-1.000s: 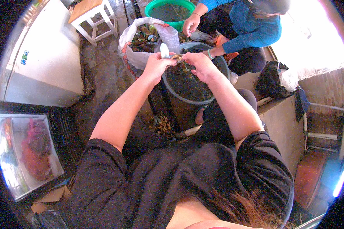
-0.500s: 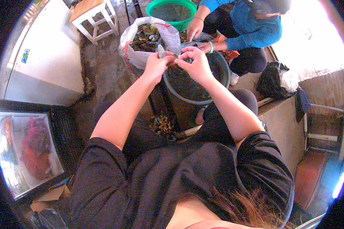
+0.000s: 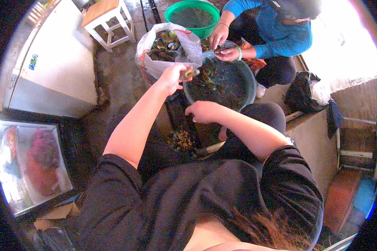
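My left hand point(image 3: 171, 80) is closed around a mussel point(image 3: 189, 73), between the white sack and the grey-blue tub point(image 3: 251, 94). Lower down, my right hand point(image 3: 204, 112) hangs at the tub's near rim with its fingers curled in. Whether something small is pinched there is hidden. Several dark mussels point(image 3: 211, 79) lie in the tub. The white sack point(image 3: 190, 44) stands open at its left, with green and dark mussels point(image 3: 165, 44) inside. Below my hands, brownish scraps point(image 3: 181, 140) lie in a heap on the floor.
Across the tub a co-worker in blue sleeves point(image 3: 282, 39) handles a small dark thing with both hands. A green basin point(image 3: 215, 26) stands behind the sack. At left are a wooden-topped stool point(image 3: 100, 11) and a white cabinet point(image 3: 54, 71); at right, a black bag point(image 3: 299, 94).
My hands have parted: the right came down toward me, the left moved slightly down with the mussel. The co-worker's hands have drawn together around the small dark thing.
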Available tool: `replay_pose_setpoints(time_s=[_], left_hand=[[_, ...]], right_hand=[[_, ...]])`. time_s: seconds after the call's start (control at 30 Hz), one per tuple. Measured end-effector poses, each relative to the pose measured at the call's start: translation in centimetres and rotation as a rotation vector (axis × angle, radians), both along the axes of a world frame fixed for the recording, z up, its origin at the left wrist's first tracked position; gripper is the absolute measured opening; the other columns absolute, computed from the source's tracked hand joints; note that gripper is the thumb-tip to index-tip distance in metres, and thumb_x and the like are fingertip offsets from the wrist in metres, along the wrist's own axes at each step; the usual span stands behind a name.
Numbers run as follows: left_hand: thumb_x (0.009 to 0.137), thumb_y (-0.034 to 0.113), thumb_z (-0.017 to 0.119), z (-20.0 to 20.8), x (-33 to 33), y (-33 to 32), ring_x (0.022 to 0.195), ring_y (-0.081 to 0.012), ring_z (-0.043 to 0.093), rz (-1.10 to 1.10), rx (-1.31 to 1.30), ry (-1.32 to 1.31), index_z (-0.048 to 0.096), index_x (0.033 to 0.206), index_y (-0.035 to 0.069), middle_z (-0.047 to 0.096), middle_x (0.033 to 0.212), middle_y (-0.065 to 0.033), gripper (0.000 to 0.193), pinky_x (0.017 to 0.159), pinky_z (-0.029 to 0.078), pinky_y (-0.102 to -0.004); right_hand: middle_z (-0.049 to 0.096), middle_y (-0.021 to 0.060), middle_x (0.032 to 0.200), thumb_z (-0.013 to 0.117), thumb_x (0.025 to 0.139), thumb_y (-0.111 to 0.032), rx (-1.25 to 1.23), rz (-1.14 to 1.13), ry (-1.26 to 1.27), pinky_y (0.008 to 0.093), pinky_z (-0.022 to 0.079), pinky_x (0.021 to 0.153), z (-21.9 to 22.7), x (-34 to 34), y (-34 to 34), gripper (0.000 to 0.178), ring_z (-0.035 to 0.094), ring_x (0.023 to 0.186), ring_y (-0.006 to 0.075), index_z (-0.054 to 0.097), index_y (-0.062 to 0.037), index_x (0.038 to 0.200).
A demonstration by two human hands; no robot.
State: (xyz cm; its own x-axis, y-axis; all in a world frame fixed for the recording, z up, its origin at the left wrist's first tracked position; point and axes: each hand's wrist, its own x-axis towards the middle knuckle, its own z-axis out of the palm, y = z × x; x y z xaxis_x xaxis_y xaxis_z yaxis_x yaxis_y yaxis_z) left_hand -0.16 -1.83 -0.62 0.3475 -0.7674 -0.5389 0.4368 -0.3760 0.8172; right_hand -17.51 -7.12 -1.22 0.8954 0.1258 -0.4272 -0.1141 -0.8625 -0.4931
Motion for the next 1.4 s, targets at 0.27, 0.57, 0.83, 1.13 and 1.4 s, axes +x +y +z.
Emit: replay_pose_setpoints(time_s=[0.27, 0.57, 0.83, 1.13, 1.4], left_hand=[[0.083, 0.03, 0.062, -2.0, 1.6, -0.3, 0.082, -0.0132, 0.062, -0.098, 0.044, -0.144, 0.061, 0.102, 0.017, 0.064, 0.097, 0.0023, 0.023, 0.074, 0.037, -0.0389], [0.082, 0.036, 0.065, -1.3, 4.3, -0.9, 0.096, -0.0249, 0.057, 0.36, -0.03, -0.168, 0.046, 0.128, 0.015, 0.055, 0.123, -0.0071, 0.054, 0.085, 0.04, -0.0454], [0.084, 0.038, 0.06, 1.1, 0.8, -0.1, 0.094, -0.0185, 0.06, -0.246, 0.157, -0.346, 0.06, 0.114, 0.008, 0.063, 0.108, -0.0078, 0.042, 0.083, 0.043, -0.0438], [0.084, 0.037, 0.061, -3.0, 1.4, 0.1, 0.07, -0.0162, 0.058, -0.517, 0.009, -0.776, 0.064, 0.089, 0.002, 0.062, 0.07, -0.0082, 0.035, 0.069, 0.047, -0.0333], [0.083, 0.039, 0.061, -0.6, 0.9, -0.7, 0.088, -0.0298, 0.063, -0.57, 0.111, -0.913, 0.065, 0.099, 0.001, 0.066, 0.091, -0.0172, 0.041, 0.081, 0.048, -0.0382]], right_hand=[[0.066, 0.0151, 0.1, 0.069, 0.075, -0.029, -0.13, -0.083, -0.015, 0.045, 0.052, 0.082, 1.8, 0.2, -2.0, 0.038, 0.063, 0.095, 0.0344, 0.062, -0.0095, 0.107], [0.064, 0.0167, 0.106, 0.069, 0.076, -0.03, -0.15, -0.217, 0.009, 0.0427, 0.048, 0.087, 0.4, 0.5, -6.4, 0.042, 0.061, 0.099, 0.034, 0.062, -0.0098, 0.112], [0.063, 0.0154, 0.116, 0.053, 0.083, -0.018, -0.417, -0.752, 0.228, 0.0478, 0.052, 0.083, -8.9, 0.6, -15.5, 0.03, 0.062, 0.105, 0.0336, 0.066, -0.0062, 0.108], [0.03, 0.0076, 0.147, 0.057, 0.081, -0.013, -0.22, -1.056, 0.323, 0.0519, 0.039, 0.1, -21.2, -1.8, -13.1, 0.07, 0.038, 0.131, 0.0325, 0.027, -0.0252, 0.143], [0.033, 0.0082, 0.139, 0.067, 0.077, -0.015, -0.304, -0.913, 0.316, 0.0497, 0.045, 0.094, -24.6, -1.0, -15.5, 0.052, 0.047, 0.118, 0.0338, 0.047, -0.0234, 0.125]])
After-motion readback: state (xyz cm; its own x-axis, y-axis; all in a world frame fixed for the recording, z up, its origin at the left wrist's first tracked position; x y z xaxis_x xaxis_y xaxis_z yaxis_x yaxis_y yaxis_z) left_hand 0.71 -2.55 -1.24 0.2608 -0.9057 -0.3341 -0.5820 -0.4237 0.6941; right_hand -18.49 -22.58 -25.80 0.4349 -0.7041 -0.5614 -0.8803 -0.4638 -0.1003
